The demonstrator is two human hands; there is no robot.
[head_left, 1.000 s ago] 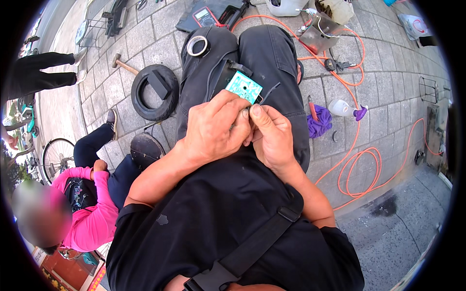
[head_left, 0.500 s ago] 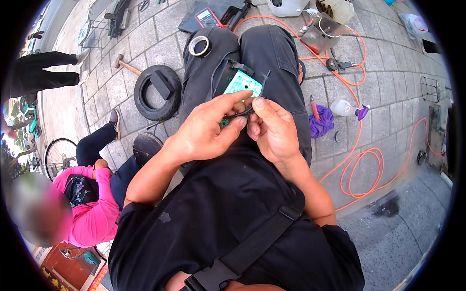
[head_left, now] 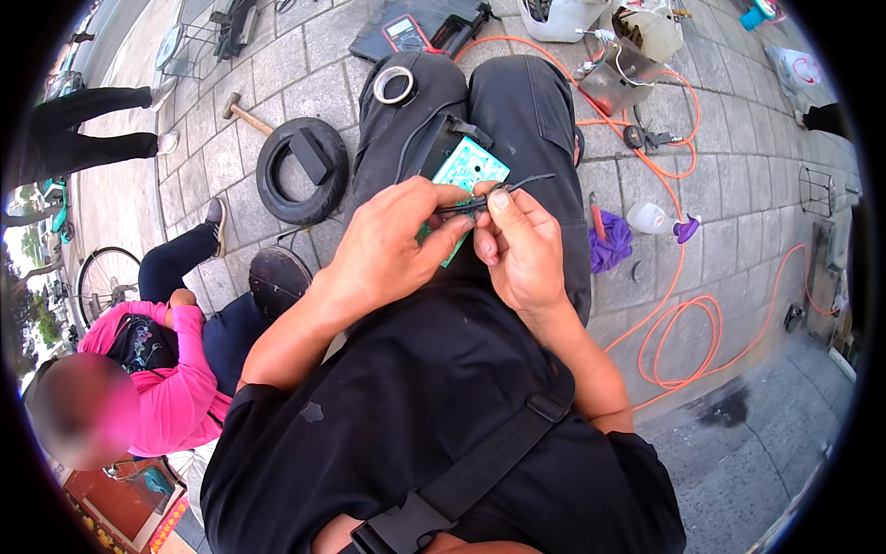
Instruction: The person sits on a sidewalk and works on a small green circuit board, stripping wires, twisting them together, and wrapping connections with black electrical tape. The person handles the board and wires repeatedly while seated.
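Observation:
A thin black cable (head_left: 531,179) is pinched between both of my hands over my lap, its loose end sticking out to the right. My left hand (head_left: 392,235) grips it between thumb and fingers. The thumb and forefinger of my right hand (head_left: 524,247) are closed on it just beside. Under the hands lies a green circuit board (head_left: 475,164), partly covered by my fingers, in or against a black housing (head_left: 434,152) on my thighs. Another stretch of black wire curves over my left thigh. A tape roll (head_left: 394,86) rests on my left knee.
To the left are a tyre (head_left: 268,189) with a black block on it, a hammer (head_left: 242,114) and a seated person in pink (head_left: 185,388). Ahead sits a multimeter (head_left: 406,34) on a black case. An orange hose (head_left: 678,231), spray bottle (head_left: 651,219) and purple cloth (head_left: 609,242) lie right.
The cable's loose end has swung from pointing up and away to pointing right. More of the circuit board shows below my fingers. Both hands keep their pinch.

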